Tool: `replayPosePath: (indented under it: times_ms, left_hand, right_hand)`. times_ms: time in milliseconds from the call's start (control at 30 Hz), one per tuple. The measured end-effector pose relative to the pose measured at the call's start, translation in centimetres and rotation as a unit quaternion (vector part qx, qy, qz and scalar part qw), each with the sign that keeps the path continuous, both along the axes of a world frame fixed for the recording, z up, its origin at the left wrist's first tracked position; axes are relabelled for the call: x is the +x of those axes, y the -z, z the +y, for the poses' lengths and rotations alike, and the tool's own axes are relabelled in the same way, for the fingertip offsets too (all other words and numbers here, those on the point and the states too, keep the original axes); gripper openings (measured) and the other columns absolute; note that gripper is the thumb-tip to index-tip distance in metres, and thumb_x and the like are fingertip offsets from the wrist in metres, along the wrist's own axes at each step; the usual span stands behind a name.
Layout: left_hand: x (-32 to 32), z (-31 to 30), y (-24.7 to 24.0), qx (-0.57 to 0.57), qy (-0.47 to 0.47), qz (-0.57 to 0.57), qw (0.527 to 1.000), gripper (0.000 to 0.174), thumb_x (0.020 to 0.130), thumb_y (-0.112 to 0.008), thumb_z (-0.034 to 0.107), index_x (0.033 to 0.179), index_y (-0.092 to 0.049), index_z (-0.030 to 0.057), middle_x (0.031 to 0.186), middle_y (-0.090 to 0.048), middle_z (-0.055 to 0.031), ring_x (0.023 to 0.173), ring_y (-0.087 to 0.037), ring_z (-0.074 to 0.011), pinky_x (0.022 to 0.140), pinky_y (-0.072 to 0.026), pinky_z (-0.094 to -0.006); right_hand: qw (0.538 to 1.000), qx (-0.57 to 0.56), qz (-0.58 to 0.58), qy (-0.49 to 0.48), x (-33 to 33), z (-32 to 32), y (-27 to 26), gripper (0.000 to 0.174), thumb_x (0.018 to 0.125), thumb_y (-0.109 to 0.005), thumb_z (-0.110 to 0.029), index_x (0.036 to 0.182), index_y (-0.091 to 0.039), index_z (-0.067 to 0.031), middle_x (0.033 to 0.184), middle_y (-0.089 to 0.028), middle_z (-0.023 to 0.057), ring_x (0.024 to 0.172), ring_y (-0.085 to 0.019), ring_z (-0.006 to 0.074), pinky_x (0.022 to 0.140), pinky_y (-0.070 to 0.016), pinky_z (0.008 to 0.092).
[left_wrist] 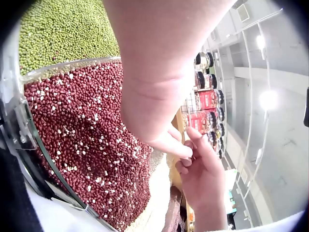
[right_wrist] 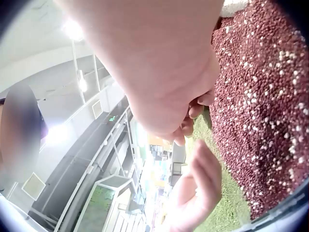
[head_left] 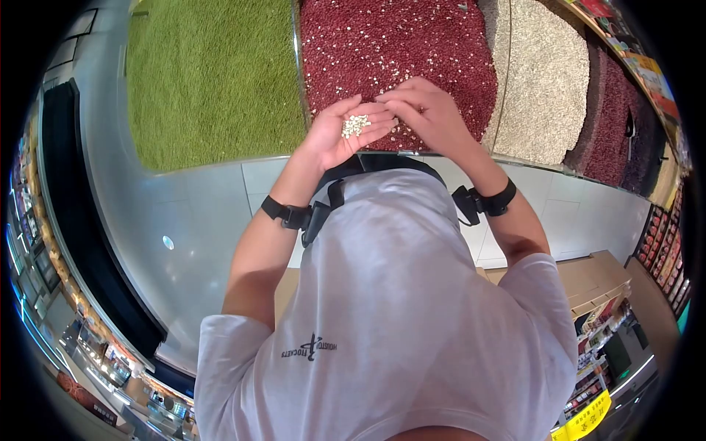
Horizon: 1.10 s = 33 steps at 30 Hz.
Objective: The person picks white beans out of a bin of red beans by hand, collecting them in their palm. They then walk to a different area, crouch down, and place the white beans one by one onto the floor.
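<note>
Left hand: in the head view, fingers extended, palm up, bearing pale grains.
Right hand: at three o'clock of the palm, fingers bent; we cannot tell whether they pinch anything.
Red beans: at one o'clock, dotted with more pale grains; we would best pick these singly, palm level.
Fingers: in the left wrist view, both hands' overlap near four o'clock; palm hidden.
Cupping: in the right wrist view, Left hand lies near six o'clock; we judge a deeper hollow would limit spills.
</note>
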State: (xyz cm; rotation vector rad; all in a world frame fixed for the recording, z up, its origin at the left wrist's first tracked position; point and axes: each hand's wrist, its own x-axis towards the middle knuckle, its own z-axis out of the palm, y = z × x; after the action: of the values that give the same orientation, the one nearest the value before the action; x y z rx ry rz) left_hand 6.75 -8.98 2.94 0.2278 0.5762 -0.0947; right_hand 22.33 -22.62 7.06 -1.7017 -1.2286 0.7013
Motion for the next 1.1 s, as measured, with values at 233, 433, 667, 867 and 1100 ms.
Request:
replayPosePath:
  times_ms: [233,433,667,867,1100]
  left_hand:
    - [-1.6,0.4,0.1,0.041,-0.015,0.092,0.995,0.049,0.100,-0.037,0.027,0.118,-0.049,-0.0172,0.114,-0.059,-0.0305,0.109,-0.060,-0.0395,0.097,-0.0513,-0.0433]
    - [-2.7,0.4,0.8,0.016,-0.036,0.085,0.996,0.049,0.101,-0.036,0.027,0.118,-0.049,-0.0170,0.112,-0.060,-0.0298,0.107,-0.061,-0.0396,0.095,-0.0529,-0.0427]
    - [-3.2,0.4,1.0,0.018,-0.046,0.077,0.996,0.049,0.101,-0.036,0.026,0.119,-0.049,-0.0169,0.112,-0.060,-0.0296,0.106,-0.061,-0.0400,0.094,-0.0535,-0.0422]
    - [-3.5,0.6,1.0,0.018,-0.050,0.073,0.996,0.049,0.101,-0.035,0.026,0.121,-0.047,-0.0168,0.113,-0.059,-0.0303,0.108,-0.061,-0.0397,0.094,-0.0534,-0.0423]
    - [-3.7,0.7,0.4,0.033,-0.059,0.094,0.993,0.050,0.100,-0.037,0.028,0.120,-0.049,-0.0165,0.115,-0.059,-0.0300,0.108,-0.061,-0.0386,0.095,-0.0523,-0.0418]
  right_hand:
    - [0.978,-0.096,-0.182,-0.013,0.5,-2.8,6.3,0.013,0.080,-0.067,-0.015,0.091,-0.069,-0.0092,0.088,-0.063,0.0079,0.086,-0.062,0.0270,0.076,-0.0521,0.0363]
    - [0.931,-0.124,-0.331,-0.090,-0.3,-2.2,7.7,0.012,0.075,-0.066,-0.015,0.085,-0.066,-0.0090,0.085,-0.060,0.0061,0.086,-0.060,0.0244,0.073,-0.0516,0.0356]
    - [0.905,-0.128,-0.388,-0.116,-0.6,-1.5,8.6,0.008,0.075,-0.063,-0.015,0.079,-0.065,-0.0082,0.083,-0.062,0.0063,0.085,-0.061,0.0238,0.072,-0.0523,0.0370]
    - [0.891,-0.146,-0.409,-0.131,-0.4,-1.0,9.0,0.008,0.075,-0.061,-0.015,0.074,-0.065,-0.0084,0.078,-0.063,0.0060,0.081,-0.062,0.0241,0.071,-0.0523,0.0374]
    - [0.976,-0.210,0.049,-0.012,1.1,-0.4,7.0,0.018,0.081,-0.072,-0.021,0.094,-0.073,-0.0081,0.087,-0.072,0.0047,0.067,-0.062,0.0126,0.065,-0.0482,0.0269]
